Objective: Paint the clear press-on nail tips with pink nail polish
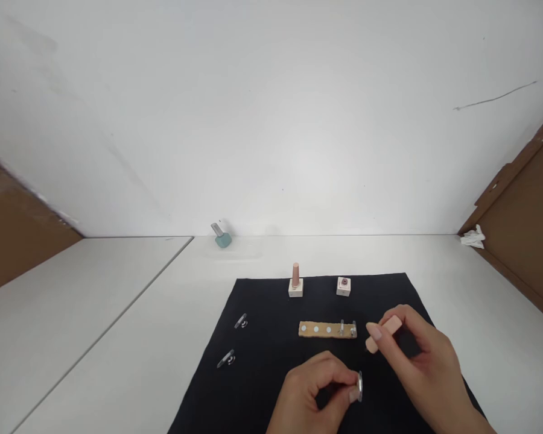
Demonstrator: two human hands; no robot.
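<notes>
My left hand (319,392) pinches a small clear nail tip on a stand (360,386) above the black cloth. Between the thumb and fingers of my right hand (423,361) is a pale pink nail polish cap (384,334), tilted, its lower end towards the nail tip but apart from it; its brush is hardly visible. Behind them lies a cardboard strip (322,330) with white dots and two clear nail tips (342,327) at its right end. An uncapped nail polish bottle (343,288) stands farther back, left of which is a capped pink nail polish bottle (295,286).
Two more clear nail tips (227,359) with round bases lie on the left of the black cloth (257,386). A teal polish bottle (223,240) leans in a clear tray (248,250) by the white wall. Crumpled white tissue (473,237) sits in the right corner beside brown cardboard (525,211).
</notes>
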